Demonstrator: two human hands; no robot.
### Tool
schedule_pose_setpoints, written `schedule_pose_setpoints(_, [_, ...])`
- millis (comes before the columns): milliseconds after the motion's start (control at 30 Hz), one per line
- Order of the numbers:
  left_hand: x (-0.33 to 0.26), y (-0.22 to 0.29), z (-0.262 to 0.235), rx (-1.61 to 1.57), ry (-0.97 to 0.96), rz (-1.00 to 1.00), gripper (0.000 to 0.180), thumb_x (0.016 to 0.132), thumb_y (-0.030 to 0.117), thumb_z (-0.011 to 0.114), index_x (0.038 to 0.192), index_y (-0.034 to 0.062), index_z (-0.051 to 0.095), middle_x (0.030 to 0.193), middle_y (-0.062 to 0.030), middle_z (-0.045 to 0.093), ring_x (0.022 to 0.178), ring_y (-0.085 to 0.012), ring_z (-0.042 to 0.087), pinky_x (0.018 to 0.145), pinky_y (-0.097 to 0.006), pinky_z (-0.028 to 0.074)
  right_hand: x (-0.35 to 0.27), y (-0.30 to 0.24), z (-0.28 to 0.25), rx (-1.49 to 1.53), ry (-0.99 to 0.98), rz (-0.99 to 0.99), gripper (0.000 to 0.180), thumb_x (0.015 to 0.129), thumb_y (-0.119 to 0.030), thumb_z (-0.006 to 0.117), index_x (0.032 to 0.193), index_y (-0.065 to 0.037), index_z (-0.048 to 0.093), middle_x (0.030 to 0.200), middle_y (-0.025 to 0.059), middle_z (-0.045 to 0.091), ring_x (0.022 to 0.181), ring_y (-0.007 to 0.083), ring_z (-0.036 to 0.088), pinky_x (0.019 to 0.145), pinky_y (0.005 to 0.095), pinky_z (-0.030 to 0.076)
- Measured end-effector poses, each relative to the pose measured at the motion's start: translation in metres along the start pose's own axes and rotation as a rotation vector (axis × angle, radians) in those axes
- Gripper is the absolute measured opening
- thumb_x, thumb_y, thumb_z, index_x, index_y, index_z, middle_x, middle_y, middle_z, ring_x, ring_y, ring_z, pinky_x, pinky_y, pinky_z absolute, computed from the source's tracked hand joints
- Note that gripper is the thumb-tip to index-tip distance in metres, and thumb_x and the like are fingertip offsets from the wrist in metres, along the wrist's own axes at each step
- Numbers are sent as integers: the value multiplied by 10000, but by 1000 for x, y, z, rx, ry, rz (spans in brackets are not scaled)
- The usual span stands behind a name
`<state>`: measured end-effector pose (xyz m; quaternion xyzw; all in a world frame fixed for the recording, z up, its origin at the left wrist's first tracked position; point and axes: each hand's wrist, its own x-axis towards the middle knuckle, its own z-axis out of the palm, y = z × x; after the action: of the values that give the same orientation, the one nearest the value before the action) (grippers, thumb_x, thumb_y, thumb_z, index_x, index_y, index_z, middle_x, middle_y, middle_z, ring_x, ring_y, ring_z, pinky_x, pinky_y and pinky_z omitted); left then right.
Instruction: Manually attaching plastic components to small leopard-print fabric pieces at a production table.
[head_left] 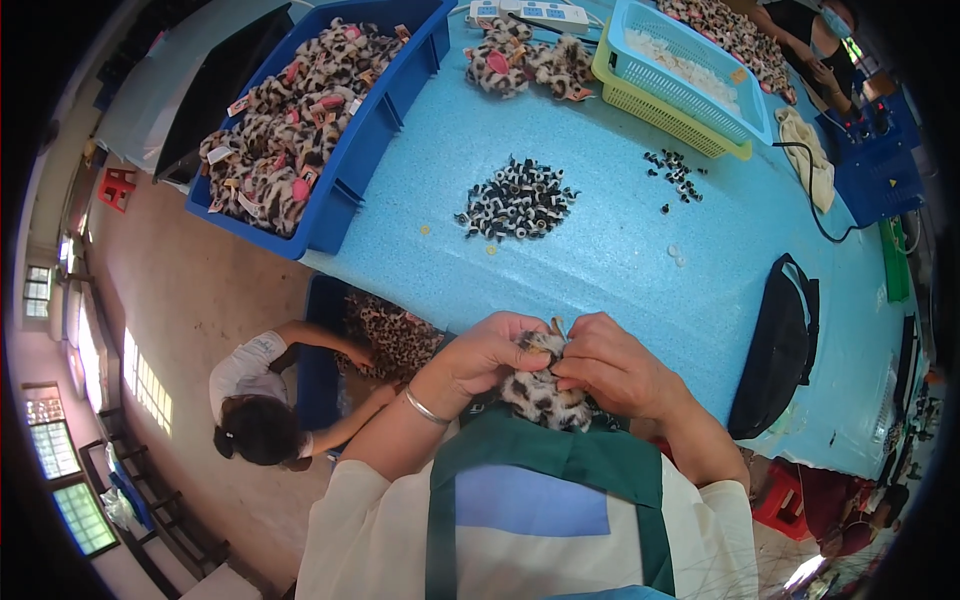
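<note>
Close to my body, at the table's near edge, I hold a small spotted plush piece [548, 398] of white, black and brown fur. My left hand [495, 352] pinches its upper left side between thumb and fingers. My right hand [618, 368] is closed on the upper right side, its fingertips meeting the left thumb's area. A thin tan bit sticks up between the hands; what lies inside the fingers is hidden. Beyond them on the blue table [600, 280] lies a heap of small black-and-white plastic toy eyes [518, 200].
A blue bin [340, 190] of spotted plush stands left. Stacked baskets [680, 120] with white bits, plush pieces [520, 65] and a power strip [540, 12] lie at the back. Small black parts [675, 178] and a black bag [775, 345] are right. Another person [255, 400] reaches into a lower bin.
</note>
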<state>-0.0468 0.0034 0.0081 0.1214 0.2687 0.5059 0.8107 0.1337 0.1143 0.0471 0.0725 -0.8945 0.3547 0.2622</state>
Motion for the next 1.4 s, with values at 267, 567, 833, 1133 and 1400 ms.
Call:
schedule_pose_setpoints(267, [3, -14, 13, 39, 212, 291, 281, 808, -14, 680, 1067, 17, 578, 990, -40, 636, 908, -114, 615, 818, -261, 501, -16, -8, 14, 393, 482, 741, 281, 738, -52, 709, 994, -10, 602, 913, 40, 589, 901, 191, 547, 821, 304, 416])
schedule_pose_setpoints(567, [-3, -14, 29, 577, 345, 408, 343, 718, 29, 780, 977, 38, 554, 895, 21, 567, 826, -55, 522, 735, -225, 458, -26, -3, 12, 700, 385, 720, 172, 871, -141, 619, 941, 16, 616, 901, 53, 588, 859, 145, 538, 797, 279, 410])
schedule_pose_setpoints(833, [-2, -10, 19, 792, 259, 476, 323, 721, 44, 743, 1000, 14, 584, 933, -1, 580, 867, -70, 529, 765, -232, 440, -32, 4, 15, 789, 318, 849, 92, 879, -96, 589, 877, -5, 596, 857, 37, 557, 812, 145, 512, 775, 271, 393])
schedule_pose_setpoints(1133, [-10, -12, 9, 514, 26, 276, 224, 725, 37, 664, 928, -2, 580, 933, -20, 583, 844, -77, 524, 749, -229, 421, -1, 55, -20, 189, 96, 714, 80, 837, -54, 606, 913, -33, 588, 861, 84, 559, 850, 235, 544, 802, 333, 418])
schedule_pose_setpoints(1400, [-9, -10, 8, 484, 129, 250, 231, 737, 31, 655, 957, -7, 592, 932, -19, 593, 842, -76, 539, 745, -227, 433, 40, 124, -47, -266, -14, 571, 290, 784, -28, 675, 1066, -63, 616, 915, 110, 531, 802, 278, 570, 725, 366, 475])
